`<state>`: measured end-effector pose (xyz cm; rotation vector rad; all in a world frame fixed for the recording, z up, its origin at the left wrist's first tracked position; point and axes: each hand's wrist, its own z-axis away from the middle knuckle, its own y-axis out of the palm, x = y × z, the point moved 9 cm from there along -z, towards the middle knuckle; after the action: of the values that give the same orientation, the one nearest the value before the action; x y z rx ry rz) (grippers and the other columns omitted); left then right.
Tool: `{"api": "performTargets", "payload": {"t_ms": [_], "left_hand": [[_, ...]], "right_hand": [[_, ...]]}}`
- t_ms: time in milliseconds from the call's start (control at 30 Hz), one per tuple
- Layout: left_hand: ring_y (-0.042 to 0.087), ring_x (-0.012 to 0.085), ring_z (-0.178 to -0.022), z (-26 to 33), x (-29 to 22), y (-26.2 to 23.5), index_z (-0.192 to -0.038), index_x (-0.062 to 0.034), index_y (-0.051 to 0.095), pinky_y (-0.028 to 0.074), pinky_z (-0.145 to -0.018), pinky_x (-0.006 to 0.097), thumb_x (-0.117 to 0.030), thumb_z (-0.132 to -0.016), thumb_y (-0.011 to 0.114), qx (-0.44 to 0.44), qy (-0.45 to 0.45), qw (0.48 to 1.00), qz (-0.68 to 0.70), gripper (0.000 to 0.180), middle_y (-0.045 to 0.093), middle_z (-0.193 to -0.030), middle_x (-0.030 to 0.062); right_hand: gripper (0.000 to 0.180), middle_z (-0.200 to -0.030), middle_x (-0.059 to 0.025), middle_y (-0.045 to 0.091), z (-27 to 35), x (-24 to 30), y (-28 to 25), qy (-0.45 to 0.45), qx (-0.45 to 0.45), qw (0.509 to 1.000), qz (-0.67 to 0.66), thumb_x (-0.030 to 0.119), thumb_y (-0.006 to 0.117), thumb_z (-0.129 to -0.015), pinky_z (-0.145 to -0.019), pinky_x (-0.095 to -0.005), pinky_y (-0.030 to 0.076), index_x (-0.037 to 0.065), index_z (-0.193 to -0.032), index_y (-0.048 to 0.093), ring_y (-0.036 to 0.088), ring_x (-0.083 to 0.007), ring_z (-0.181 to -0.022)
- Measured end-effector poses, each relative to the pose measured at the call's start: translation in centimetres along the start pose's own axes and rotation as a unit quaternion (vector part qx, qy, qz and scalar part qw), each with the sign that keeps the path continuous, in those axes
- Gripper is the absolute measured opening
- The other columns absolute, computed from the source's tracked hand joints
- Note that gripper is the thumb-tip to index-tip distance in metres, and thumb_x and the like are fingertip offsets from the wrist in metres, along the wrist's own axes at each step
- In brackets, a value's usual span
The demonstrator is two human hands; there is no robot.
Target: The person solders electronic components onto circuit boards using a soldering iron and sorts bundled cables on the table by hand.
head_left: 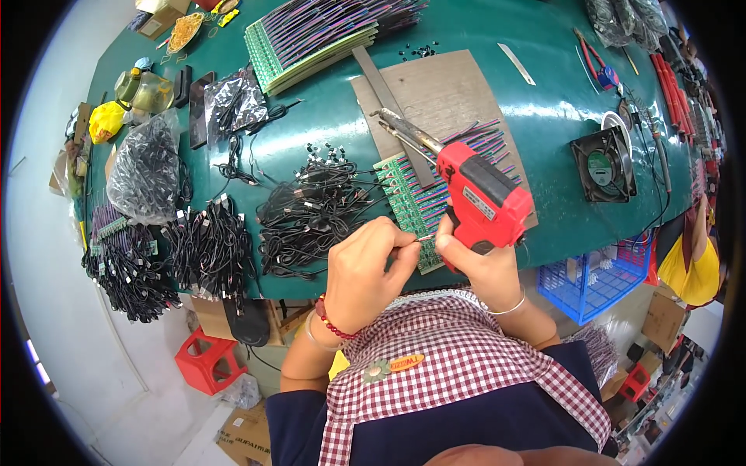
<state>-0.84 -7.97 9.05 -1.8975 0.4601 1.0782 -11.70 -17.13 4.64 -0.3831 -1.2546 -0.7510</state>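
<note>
My right hand [483, 268] is wrapped around the grip of a red and black soldering gun [486, 198]. Its metal tip end points up and left, over a flat metal bar [392, 113]. Under the gun lies a green circuit board panel [404, 198] with rows of purple and dark wires, its near edge by my fingers. My left hand [369, 264] is closed in a pinch at that edge; a thin, light-coloured wire end [423, 238] sticks out from the fingertips toward the board. A pile of black cables [311, 217] lies left of the panel.
A brown board [451, 85] lies beneath the panel on the green table [326, 116]. Stacked wired panels [311, 46] stand at the back. More cable bundles [210, 248] hang over the front left edge. At right are a black fan [602, 165], pliers [592, 58] and a blue crate [594, 283].
</note>
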Motion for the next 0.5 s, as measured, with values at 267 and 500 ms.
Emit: {"api": "performTargets", "payload": {"t_ms": [267,500], "left_hand": [[0.056,0.0207,-0.055,0.28,0.18,1.04,-0.074,-0.0031,0.052,0.043,-0.047,0.031,0.001,-0.07,0.068,0.011,-0.026,1.0,-0.004,0.016,0.052,-0.064,0.0064],[0.056,0.0213,-0.055,0.6,-0.02,1.16,-0.075,-0.0029,0.053,0.043,-0.047,0.031,0.001,-0.069,0.069,-0.018,-0.019,1.0,-0.011,0.018,0.053,-0.065,0.0066]], "right_hand": [[0.01,-0.083,0.0,0.057,0.16,0.1,0.57,-0.02,-0.016,0.998,-0.06,0.0,0.059,-0.082,-0.063,-0.022,0.044,0.001,-0.092,0.057,0.052,-0.0062,-0.074],[0.026,-0.082,-0.003,0.056,0.31,-0.44,0.58,-0.011,-0.025,0.998,-0.062,-0.003,0.057,-0.08,-0.063,-0.0243,0.046,-0.001,-0.104,0.048,0.055,-0.0095,-0.07]]}}
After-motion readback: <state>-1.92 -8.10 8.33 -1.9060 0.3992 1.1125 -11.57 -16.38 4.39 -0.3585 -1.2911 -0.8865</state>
